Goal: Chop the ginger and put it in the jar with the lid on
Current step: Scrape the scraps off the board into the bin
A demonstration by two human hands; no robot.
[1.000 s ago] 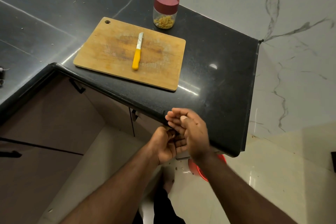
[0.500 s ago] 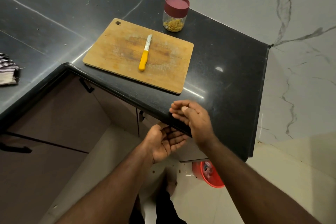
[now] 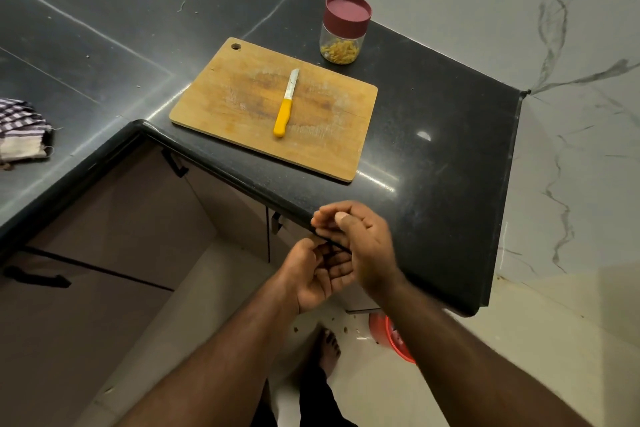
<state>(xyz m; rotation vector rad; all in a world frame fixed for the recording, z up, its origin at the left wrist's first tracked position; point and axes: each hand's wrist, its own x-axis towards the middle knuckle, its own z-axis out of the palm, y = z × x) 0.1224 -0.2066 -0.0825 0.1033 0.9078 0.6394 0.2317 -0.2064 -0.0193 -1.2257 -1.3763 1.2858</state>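
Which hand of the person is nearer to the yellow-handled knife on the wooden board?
The right hand: it is over the counter's front edge, below and right of the yellow-handled knife. The left hand is lower, off the counter, farther away.

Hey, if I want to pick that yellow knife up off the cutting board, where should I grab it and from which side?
Grip the knife by its yellow handle, coming from the near edge of the cutting board. It lies flat with the handle end toward you and the blade pointing away toward the jar, so a reach from your side probably meets the handle first and keeps fingers off the blade.
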